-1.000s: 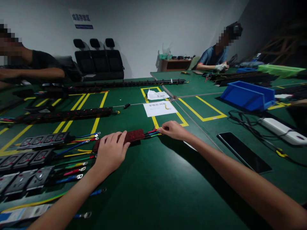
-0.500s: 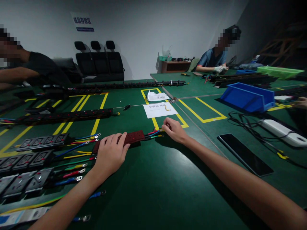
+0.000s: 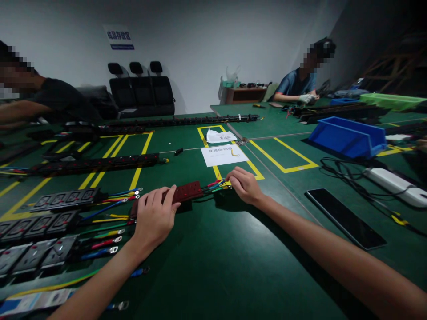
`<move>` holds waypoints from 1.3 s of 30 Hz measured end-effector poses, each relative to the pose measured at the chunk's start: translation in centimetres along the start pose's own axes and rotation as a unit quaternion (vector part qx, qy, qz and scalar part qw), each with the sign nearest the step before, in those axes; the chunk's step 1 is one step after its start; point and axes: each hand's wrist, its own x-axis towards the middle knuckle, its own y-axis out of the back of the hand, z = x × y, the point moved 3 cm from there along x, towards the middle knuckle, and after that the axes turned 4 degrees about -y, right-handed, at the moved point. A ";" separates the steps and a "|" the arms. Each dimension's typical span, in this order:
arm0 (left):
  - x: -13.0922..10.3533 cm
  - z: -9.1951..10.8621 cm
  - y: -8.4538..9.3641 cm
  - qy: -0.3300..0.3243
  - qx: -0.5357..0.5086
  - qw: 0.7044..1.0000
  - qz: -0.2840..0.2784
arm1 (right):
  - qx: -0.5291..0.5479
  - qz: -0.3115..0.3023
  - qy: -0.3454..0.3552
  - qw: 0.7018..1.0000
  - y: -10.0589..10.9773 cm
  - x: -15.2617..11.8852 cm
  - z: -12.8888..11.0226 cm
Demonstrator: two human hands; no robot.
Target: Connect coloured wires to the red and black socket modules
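Observation:
A dark red socket strip (image 3: 188,190) lies on the green table (image 3: 213,266), with my left hand (image 3: 155,213) wrapped over its left part. From its right end run several coloured wires (image 3: 213,186) with metal lugs. My right hand (image 3: 245,184) is pinched at the tips of these wires; which of them it holds is hard to tell. Left of my left hand lie black socket modules (image 3: 66,198) in rows, their lugged wires pointing right. A white paper sheet (image 3: 223,155) with a small yellow wire on it lies beyond my hands.
On the right are a phone (image 3: 345,218), a white power strip (image 3: 396,186) with black cables and a blue bin (image 3: 348,137). Long black strips (image 3: 96,163) lie at the back left. One person sits at the far left, another with gloves at the back right.
The whole view has shifted slightly, with things appearing a little lower and further right. My right hand's fingers have changed pose at the wire ends. My left hand stays on the red strip.

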 end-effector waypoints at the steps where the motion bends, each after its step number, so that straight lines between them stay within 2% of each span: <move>1: 0.0 0.0 0.0 0.003 -0.001 1.000 0.005 | 0.010 0.019 -0.005 1.000 0.1 0.0 -0.1; 6: -0.1 -0.1 0.2 0.027 -0.023 0.999 0.028 | 0.026 0.074 -0.024 0.997 0.3 -0.1 -0.6; 9: -0.1 -0.2 0.3 0.035 -0.030 0.998 0.043 | 0.029 0.131 -0.012 0.991 0.1 -0.3 -0.5; 11: -0.2 -0.2 0.3 0.036 -0.030 0.998 0.049 | 0.022 0.147 -0.009 0.989 -0.2 -0.3 -0.3; 17: -0.1 -0.1 0.3 0.031 -0.032 0.998 0.049 | -0.040 0.103 -0.029 0.993 -1.4 -0.4 0.6; 23: 0.0 0.1 0.3 0.013 -0.047 0.998 0.038 | -0.096 0.109 -0.023 0.989 -1.1 -0.7 0.4; 32: 0.1 0.1 0.2 0.029 -0.060 0.997 0.037 | -0.151 0.118 -0.029 0.981 -1.2 -0.8 -0.1; 39: 0.1 0.0 0.4 0.021 -0.071 0.996 0.045 | -0.147 0.147 -0.042 0.977 -1.4 -1.0 -0.1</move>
